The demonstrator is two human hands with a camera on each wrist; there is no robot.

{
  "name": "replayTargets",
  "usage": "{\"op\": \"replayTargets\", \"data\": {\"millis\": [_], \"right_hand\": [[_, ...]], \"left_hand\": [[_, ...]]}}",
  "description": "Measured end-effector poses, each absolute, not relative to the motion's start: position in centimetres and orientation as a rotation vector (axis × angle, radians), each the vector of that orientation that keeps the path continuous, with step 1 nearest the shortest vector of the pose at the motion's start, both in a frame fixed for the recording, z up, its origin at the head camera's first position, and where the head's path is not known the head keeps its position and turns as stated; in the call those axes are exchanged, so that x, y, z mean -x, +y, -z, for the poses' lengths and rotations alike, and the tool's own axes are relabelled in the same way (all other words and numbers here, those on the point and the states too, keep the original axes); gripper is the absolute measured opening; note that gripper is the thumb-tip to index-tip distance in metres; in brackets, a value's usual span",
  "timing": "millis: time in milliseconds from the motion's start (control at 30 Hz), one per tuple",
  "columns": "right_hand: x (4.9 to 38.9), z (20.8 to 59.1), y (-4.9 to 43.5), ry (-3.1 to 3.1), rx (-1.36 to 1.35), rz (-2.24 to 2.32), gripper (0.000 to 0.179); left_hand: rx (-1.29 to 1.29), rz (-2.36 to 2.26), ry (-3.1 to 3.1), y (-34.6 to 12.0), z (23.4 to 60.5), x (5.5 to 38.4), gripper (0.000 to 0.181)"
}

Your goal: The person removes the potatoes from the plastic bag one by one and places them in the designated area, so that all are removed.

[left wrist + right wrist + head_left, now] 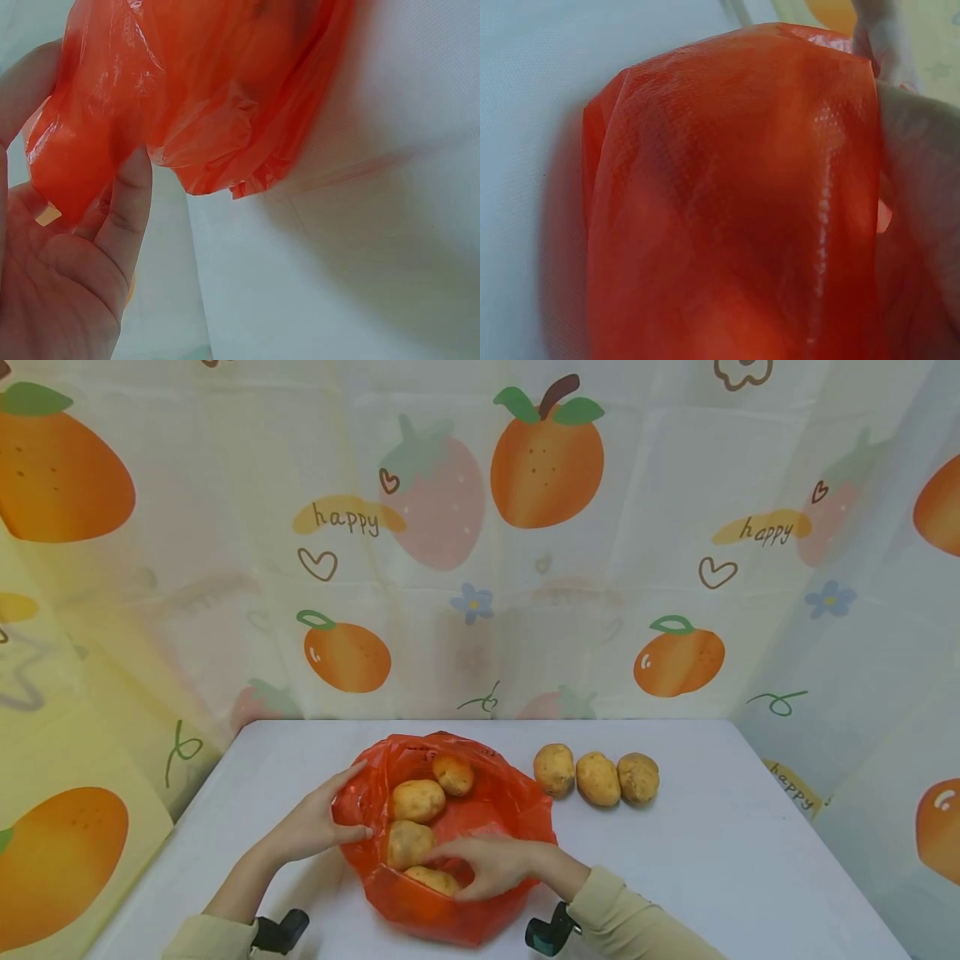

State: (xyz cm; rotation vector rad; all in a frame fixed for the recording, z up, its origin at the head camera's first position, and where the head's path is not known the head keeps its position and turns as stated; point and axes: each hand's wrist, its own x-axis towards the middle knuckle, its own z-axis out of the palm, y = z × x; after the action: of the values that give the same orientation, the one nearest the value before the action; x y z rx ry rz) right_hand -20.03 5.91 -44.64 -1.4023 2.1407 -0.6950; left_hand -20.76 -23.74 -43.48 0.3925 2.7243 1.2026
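Observation:
A red plastic bag (517, 793) stands with its mouth wide open, several potatoes inside along its left part. My left hand (315, 822) grips the bag's left rim; in the left wrist view thin red film runs between thumb and fingers. Inside the mouth, my right hand (491, 864) has its thumb and fingers about the nearest potato (432, 882), which the bag's front edge partly covers. Its fingertips also come up to the middle potato (409, 844). Behind lie a larger potato (418, 801) and a smaller one (453, 774). Red film hides much of the right wrist view.
Three potatoes, the left one (554, 770), the middle one (598, 779) and the right one (638, 778), lie in a row behind and right of the bag. All stand on a white table (720, 860). A fruit-print curtain (480, 552) encloses its back and sides.

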Motion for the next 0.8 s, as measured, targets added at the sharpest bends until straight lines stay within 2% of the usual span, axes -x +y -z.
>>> {"op": "replayTargets", "data": {"millis": [233,800], "right_hand": [[19.9,44.9,5.7,2.122,1.421,0.646,0.063],[19.6,45.2,4.7,2.126,1.408,0.59,0.068]], "left_hand": [[-0.416,-1.206,2.72,-23.6,43.1,20.6,0.092],[-0.382,-1.189,2.724,-24.0,43.6,20.8,0.092]]}}
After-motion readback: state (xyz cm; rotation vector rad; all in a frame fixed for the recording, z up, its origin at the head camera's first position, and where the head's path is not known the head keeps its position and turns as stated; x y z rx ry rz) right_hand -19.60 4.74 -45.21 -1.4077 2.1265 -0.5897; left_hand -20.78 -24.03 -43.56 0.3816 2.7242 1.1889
